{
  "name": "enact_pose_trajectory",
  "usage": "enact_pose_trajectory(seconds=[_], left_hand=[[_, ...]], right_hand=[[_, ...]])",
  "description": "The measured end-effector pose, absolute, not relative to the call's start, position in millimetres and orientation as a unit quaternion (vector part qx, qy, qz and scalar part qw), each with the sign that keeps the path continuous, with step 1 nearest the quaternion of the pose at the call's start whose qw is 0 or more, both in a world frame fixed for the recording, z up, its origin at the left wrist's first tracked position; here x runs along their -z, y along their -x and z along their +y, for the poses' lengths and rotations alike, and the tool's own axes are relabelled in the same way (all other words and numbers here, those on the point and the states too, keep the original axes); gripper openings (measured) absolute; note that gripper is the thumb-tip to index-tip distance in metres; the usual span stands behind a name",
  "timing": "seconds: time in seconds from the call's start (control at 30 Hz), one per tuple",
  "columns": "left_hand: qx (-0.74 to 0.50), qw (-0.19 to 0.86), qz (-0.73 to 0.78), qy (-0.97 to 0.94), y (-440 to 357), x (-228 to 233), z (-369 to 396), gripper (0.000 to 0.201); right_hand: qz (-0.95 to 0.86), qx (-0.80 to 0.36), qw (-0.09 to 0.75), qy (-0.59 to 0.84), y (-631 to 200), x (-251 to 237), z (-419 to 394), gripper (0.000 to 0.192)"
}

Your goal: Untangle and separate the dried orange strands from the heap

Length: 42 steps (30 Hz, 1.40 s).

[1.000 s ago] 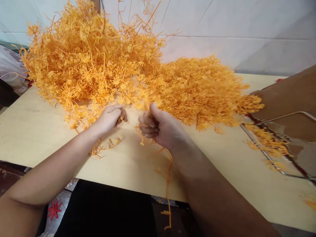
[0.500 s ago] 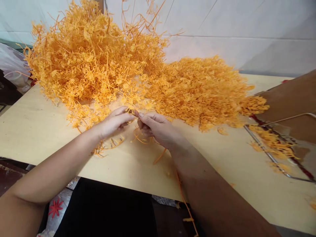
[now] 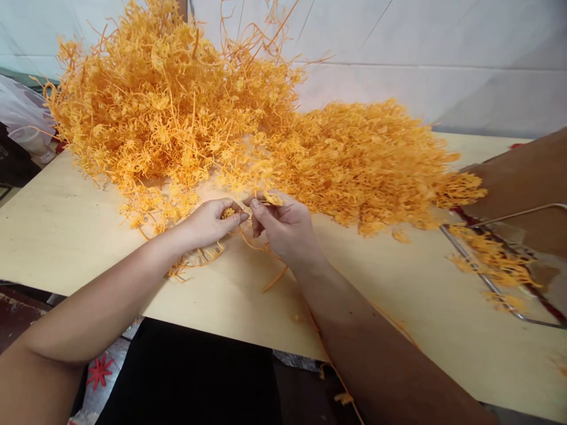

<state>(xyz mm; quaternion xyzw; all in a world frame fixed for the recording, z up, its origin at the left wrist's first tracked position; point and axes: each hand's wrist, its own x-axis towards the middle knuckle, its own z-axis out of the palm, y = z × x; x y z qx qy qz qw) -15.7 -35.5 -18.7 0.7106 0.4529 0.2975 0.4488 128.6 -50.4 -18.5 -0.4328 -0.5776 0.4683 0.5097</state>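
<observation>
Two big heaps of orange plastic sprigs lie on a pale wooden table (image 3: pixel 53 236): a tall tangled heap (image 3: pixel 159 100) at the back left and a flatter heap (image 3: pixel 367 159) to its right. My left hand (image 3: pixel 211 222) and my right hand (image 3: pixel 283 227) meet at the front of the heaps, fingertips nearly touching. Both pinch one small orange sprig (image 3: pixel 241 215) between them. Thin orange stems (image 3: pixel 274 277) trail from my right hand across the table and over its front edge.
A metal wire frame (image 3: pixel 496 277) with loose orange bits lies at the right, under a brown cardboard box (image 3: pixel 522 177). A white plastic bag (image 3: pixel 22 124) sits at the far left. A white tiled wall stands behind. A few loose sprigs (image 3: pixel 195 260) lie under my left wrist.
My right hand came down from a raised fist and met my left hand at the heap's front. Both now pinch a sprig. The long stem hanging off the table edge has slipped lower.
</observation>
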Motion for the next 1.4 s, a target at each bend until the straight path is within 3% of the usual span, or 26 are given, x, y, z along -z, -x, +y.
enact_pose_trajectory(seconds=[0.17, 0.33, 0.47, 0.63, 0.8, 0.87, 1.0, 1.2, 1.4], left_hand=[[-0.27, 0.538, 0.379, -0.702, 13.9, 7.4, -40.8, 0.016], [-0.158, 0.525, 0.335, -0.766, 16.4, -2.8, -49.0, 0.019], [-0.213, 0.559, 0.382, -0.704, 15.4, -1.1, -47.1, 0.016], [-0.308, 0.597, 0.492, -0.554, 17.0, 4.1, -34.9, 0.006], [-0.378, 0.64, 0.435, -0.509, 21.2, -3.6, -35.3, 0.005], [-0.385, 0.655, 0.406, -0.509, 21.5, -5.6, -37.4, 0.015], [-0.388, 0.62, 0.404, -0.549, 19.7, 1.9, -36.8, 0.033], [-0.339, 0.498, 0.419, -0.68, 16.2, 19.1, -35.7, 0.022], [-0.251, 0.479, 0.397, -0.741, 16.7, 10.5, -43.7, 0.02]], right_hand=[[-0.487, -0.606, 0.511, 0.368, -124.8, 9.8, -53.2, 0.026], [-0.468, -0.678, 0.435, 0.365, -139.4, 2.0, -49.9, 0.028], [-0.537, -0.638, 0.393, 0.386, -143.4, 6.3, -46.3, 0.032], [-0.548, -0.589, 0.402, 0.438, -139.4, 12.6, -43.7, 0.018], [-0.582, -0.547, 0.385, 0.463, -139.5, 14.5, -43.4, 0.014], [-0.592, -0.525, 0.388, 0.472, -139.0, 15.5, -43.7, 0.013], [-0.614, -0.472, 0.382, 0.504, -136.5, 15.4, -44.9, 0.011], [-0.591, -0.502, 0.435, 0.458, -129.9, 18.2, -46.5, 0.02], [-0.543, -0.56, 0.474, 0.407, -131.0, 20.2, -44.3, 0.024]])
